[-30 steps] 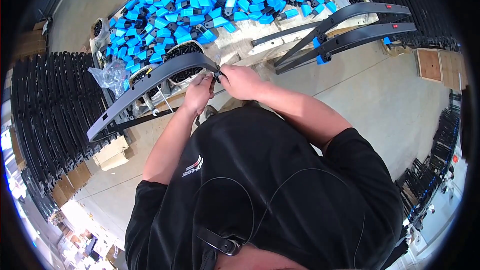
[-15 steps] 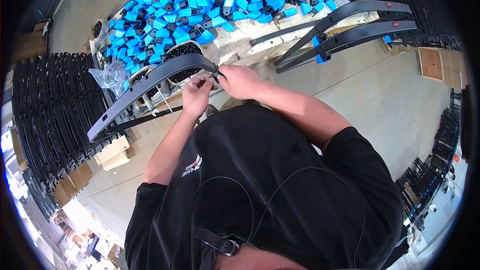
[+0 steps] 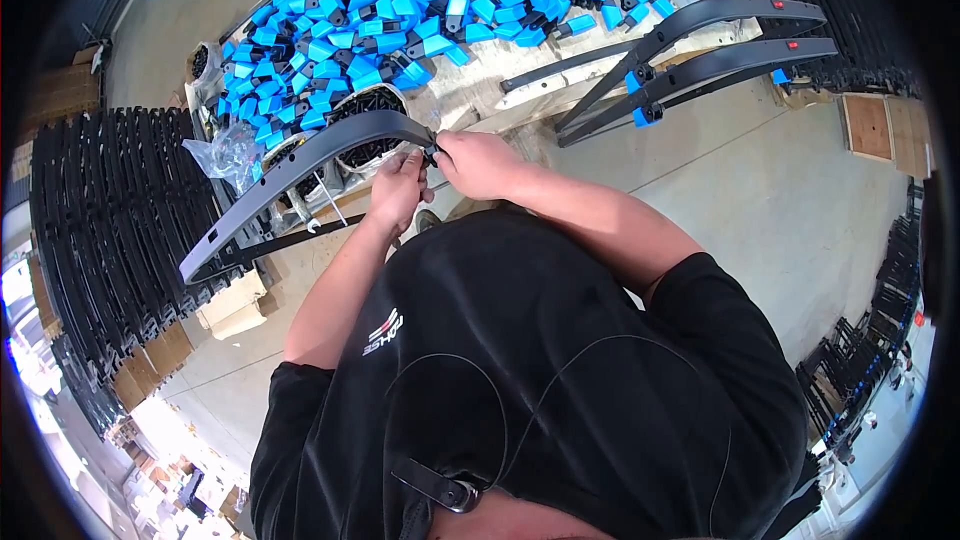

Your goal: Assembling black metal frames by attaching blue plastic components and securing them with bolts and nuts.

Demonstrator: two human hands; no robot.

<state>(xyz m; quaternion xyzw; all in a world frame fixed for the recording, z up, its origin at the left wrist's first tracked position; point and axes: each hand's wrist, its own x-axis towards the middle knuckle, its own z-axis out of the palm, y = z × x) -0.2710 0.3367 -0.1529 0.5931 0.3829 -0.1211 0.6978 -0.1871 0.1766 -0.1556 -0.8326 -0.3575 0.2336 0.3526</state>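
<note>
The long, dark-grey, arched frame (image 3: 300, 160), metal or plastic, lies to the left of the hands, at the near edge of the pale wooden desk (image 3: 470, 92). Its long axis rises from a far tip at the lower left, bows over a heap of small black parts (image 3: 370, 152), and comes down at its right end, where both hands meet. The right hand (image 3: 477, 162) has thumb and fingers clamped on that end, reaching it from the right; the left hand (image 3: 399, 186) is just below, under the arch and nearer the frame's long body, its fingers curled together beside the same end. Whether the left hand pinches a small piece cannot be told. Beyond, blue-and-black wedge-shaped plastic pieces (image 3: 405, 5) are piled on the desk, and two matching arched frames (image 3: 715, 12) stand well apart to the right.
</note>
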